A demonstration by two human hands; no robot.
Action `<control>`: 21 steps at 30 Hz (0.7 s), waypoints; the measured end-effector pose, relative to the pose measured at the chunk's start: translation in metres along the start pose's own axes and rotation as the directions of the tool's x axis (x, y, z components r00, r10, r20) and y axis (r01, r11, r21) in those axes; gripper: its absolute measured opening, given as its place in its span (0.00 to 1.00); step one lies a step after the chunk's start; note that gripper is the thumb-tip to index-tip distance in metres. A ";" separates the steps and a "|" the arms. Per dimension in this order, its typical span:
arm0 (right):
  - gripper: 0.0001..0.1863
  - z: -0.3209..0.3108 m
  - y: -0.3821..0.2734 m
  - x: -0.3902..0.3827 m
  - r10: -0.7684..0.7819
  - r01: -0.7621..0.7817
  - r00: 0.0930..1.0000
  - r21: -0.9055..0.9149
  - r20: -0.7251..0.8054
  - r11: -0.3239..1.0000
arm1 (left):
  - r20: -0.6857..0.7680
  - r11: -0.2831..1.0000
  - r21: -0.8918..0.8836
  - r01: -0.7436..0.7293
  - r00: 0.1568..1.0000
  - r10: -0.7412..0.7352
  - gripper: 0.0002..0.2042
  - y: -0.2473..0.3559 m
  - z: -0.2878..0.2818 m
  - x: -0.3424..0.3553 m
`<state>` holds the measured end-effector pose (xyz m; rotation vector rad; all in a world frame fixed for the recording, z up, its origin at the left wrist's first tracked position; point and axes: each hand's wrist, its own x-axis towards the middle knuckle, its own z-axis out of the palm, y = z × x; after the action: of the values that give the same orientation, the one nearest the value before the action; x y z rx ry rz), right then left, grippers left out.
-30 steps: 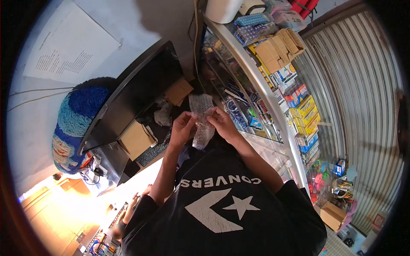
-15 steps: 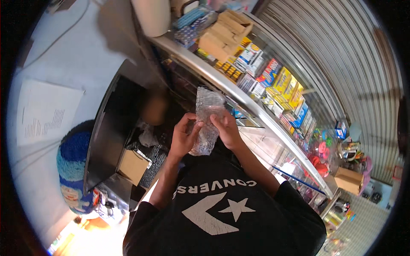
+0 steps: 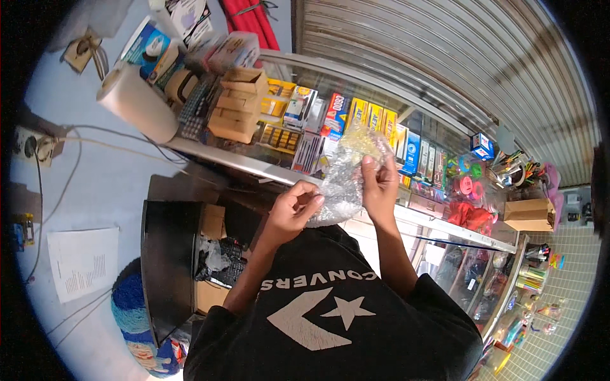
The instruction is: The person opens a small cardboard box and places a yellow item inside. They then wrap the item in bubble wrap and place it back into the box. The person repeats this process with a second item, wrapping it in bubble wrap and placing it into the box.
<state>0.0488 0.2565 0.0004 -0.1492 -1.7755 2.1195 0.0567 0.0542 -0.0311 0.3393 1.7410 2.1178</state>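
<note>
Head view, wrap: the clear plastic wrap (image 3: 346, 184), crinkled and w/ bubbly surface, is held up in front of the chest, over the near edge of the glass counter (image 3: 235, 164); if it touches this counter, I cannot tell.
L hand: L hand (image 3: 289, 213) is on the near side of the counter, thumb & forefinger pinched together on the wrap's left border; other fingers are curled.
R hand: R hand (image 3: 381, 187) is at the counter's near edge, its thumb on the wrap's front, fingers behind, so the wrap is clamped btwn them.
Boxes: yellow boxes (image 3: 375, 120) stand in the row along the counter, behind the wrap; a brown carton (image 3: 238, 114) is on the counter's left part.
Roll: a white roll (image 3: 136, 105) leans at the counter's left end.
Screen: a black screen (image 3: 170, 260) is below the counter's left end, w/ a dark keyboard (image 3: 232, 267) nr it, partly hidden.
Shutter: a ribbed metal shutter (image 3: 413, 51) is behind the counter.
</note>
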 end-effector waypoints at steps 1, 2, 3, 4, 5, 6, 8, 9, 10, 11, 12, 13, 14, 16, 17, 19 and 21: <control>0.28 -0.009 0.000 0.007 -0.021 0.020 0.999 -0.045 -0.031 0.999 | -0.005 0.997 0.060 -0.057 0.998 0.057 0.07 0.005 0.009 0.011; 0.29 -0.020 -0.001 0.015 0.035 -0.040 0.998 -0.089 -0.061 0.995 | -0.004 0.990 0.125 -0.072 0.997 0.073 0.07 0.003 0.015 0.027; 0.30 -0.031 -0.002 0.022 0.090 -0.101 0.993 -0.135 -0.082 0.986 | -0.012 0.979 0.184 -0.090 0.995 0.094 0.07 -0.004 0.019 0.041; 0.31 -0.040 -0.003 0.029 0.145 -0.162 0.984 -0.179 -0.104 0.970 | -0.020 0.964 0.243 -0.108 0.993 0.116 0.07 -0.008 0.024 0.053; 0.34 -0.056 0.015 0.037 0.085 -0.108 0.989 -0.198 -0.121 0.974 | -0.040 0.943 0.297 -0.148 0.985 0.167 0.07 -0.008 0.033 0.068; 0.35 -0.064 0.026 0.040 -0.038 -0.012 0.988 -0.326 -0.147 0.945 | -0.032 0.909 0.382 -0.165 0.981 0.191 0.07 -0.006 0.037 0.079; 0.37 -0.073 0.036 0.043 -0.275 0.147 0.950 -0.569 -0.146 0.809 | -0.019 0.820 0.541 -0.188 0.972 0.235 0.07 -0.008 0.043 0.098; 0.35 -0.075 0.034 0.040 -0.207 0.080 0.962 -0.542 -0.177 0.837 | -0.052 0.783 0.590 -0.196 0.959 0.279 0.07 -0.017 0.045 0.106; 0.34 -0.078 0.037 0.038 -0.245 0.134 0.963 -0.595 -0.110 0.792 | -0.021 0.691 0.676 -0.258 0.929 0.369 0.07 -0.021 0.042 0.113; 0.33 -0.080 0.039 0.035 -0.279 0.188 0.960 -0.645 -0.041 0.741 | 0.021 0.586 0.747 -0.313 0.893 0.450 0.06 -0.023 0.040 0.119; 0.32 -0.083 0.040 0.033 -0.306 0.242 0.952 -0.688 0.030 0.684 | 0.073 0.470 0.807 -0.358 0.849 0.523 0.06 -0.023 0.039 0.123; 0.30 -0.079 0.043 0.030 -0.251 0.212 0.967 -0.635 0.029 0.743 | 0.050 0.446 0.835 -0.322 0.852 0.521 0.06 -0.023 0.038 0.124; 0.31 -0.076 0.045 0.026 -0.177 0.154 0.984 -0.613 0.023 0.775 | 0.021 0.485 0.827 -0.284 0.878 0.479 0.06 -0.024 0.036 0.126; 0.32 -0.070 0.047 0.021 -0.087 0.085 0.996 -0.622 0.027 0.778 | -0.038 0.556 0.807 -0.201 0.921 0.387 0.06 -0.029 0.029 0.131; 0.31 -0.067 0.044 0.021 -0.157 0.167 0.984 -0.700 0.080 0.695 | -0.017 0.494 0.839 -0.228 0.897 0.443 0.05 -0.029 0.027 0.133; 0.30 -0.062 0.036 0.024 -0.158 0.196 0.980 -0.732 0.122 0.653 | -0.026 0.410 0.893 -0.185 0.888 0.458 0.05 -0.026 0.024 0.132; 0.29 -0.058 0.038 0.028 -0.165 0.218 0.976 -0.713 0.145 0.667 | -0.029 0.310 0.941 -0.140 0.875 0.483 0.05 -0.022 0.022 0.131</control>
<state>0.0331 0.3151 -0.0436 -0.0828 -2.4616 1.1702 -0.0495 0.1341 -0.0550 0.7187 3.2085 1.0907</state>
